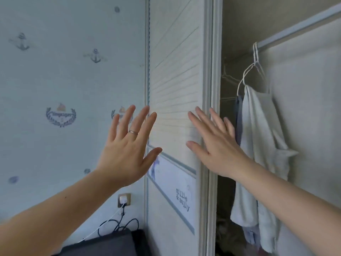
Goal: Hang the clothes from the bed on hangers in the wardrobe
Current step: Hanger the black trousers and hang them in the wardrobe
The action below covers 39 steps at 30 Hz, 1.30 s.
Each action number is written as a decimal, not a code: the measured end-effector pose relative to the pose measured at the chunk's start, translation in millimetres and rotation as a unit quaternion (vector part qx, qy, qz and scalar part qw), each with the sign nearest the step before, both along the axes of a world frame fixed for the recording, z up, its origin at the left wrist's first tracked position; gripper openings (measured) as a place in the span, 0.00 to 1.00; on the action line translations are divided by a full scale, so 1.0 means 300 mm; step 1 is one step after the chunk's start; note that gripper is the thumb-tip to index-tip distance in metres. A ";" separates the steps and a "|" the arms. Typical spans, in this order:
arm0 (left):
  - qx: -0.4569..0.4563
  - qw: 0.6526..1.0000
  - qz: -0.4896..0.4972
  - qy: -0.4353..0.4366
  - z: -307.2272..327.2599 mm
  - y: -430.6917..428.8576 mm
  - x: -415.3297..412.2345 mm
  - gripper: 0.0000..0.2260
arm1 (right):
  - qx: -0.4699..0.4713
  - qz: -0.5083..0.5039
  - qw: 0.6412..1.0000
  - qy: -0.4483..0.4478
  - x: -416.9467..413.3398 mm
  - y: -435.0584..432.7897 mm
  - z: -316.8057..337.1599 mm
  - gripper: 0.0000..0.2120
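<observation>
Left hand (127, 150): raised at the wardrobe door's (175, 71) left edge, fingers (140, 121) spread, holding nothing.
Right hand (215, 150): at the door's right edge, likewise splayed and empty.
Clothes: pale garment (258, 145) hung on a white hanger (246, 74), right of the door.

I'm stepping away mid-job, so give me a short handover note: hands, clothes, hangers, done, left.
Left hand: open, empty, by the louvred wardrobe door.
Right hand: open, empty, at that door's right edge; contact unclear.
Hung: a pale garment and a blue garment behind it, on white hangers from the rail.
Left: bed out of view, so remaining clothes unknown.
</observation>
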State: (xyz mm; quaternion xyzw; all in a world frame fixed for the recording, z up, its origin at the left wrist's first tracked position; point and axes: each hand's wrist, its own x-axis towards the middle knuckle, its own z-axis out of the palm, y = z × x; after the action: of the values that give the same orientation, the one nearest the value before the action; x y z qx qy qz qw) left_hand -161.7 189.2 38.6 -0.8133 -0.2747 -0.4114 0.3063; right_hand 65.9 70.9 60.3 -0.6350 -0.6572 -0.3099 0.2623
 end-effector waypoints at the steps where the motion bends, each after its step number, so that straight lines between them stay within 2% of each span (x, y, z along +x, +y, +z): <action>1: -0.014 1.000 0.012 -0.001 -0.045 -0.006 -0.083 0.34 | -0.016 0.014 1.000 -0.002 -0.076 0.017 -0.041 0.32; 7: -0.114 0.984 0.134 -0.010 -0.322 -0.082 -0.614 0.37 | -0.101 0.129 0.987 0.002 -0.583 0.119 -0.302 0.35; 12: -0.212 0.945 0.246 -0.049 -0.619 -0.212 -1.073 0.37 | -0.189 0.236 0.953 -0.021 -1.017 0.177 -0.553 0.34; 17: -0.319 0.864 0.377 -0.096 -0.895 -0.412 -1.457 0.38 | -0.267 0.336 0.901 -0.066 -1.431 0.205 -0.806 0.34; 27: -0.422 0.687 0.566 -0.174 -1.292 -0.759 -1.969 0.38 | -0.394 0.487 0.775 -0.085 -2.172 0.200 -1.222 0.36; 34: -0.463 0.575 0.637 -0.221 -1.454 -0.765 -2.299 0.40 | -0.443 0.536 0.706 -0.132 -2.649 0.333 -1.404 0.35; 39: -0.495 0.522 0.637 -0.277 -1.557 -0.649 -2.528 0.39 | -0.484 0.529 0.677 -0.167 -2.943 0.509 -1.507 0.34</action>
State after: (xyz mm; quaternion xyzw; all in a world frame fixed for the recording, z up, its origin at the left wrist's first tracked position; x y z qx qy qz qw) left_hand -920.2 -5.6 -428.6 -0.2875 -0.9499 -0.1088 -0.0568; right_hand -817.0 223.5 -391.7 -0.1573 -0.9745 0.1411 -0.0756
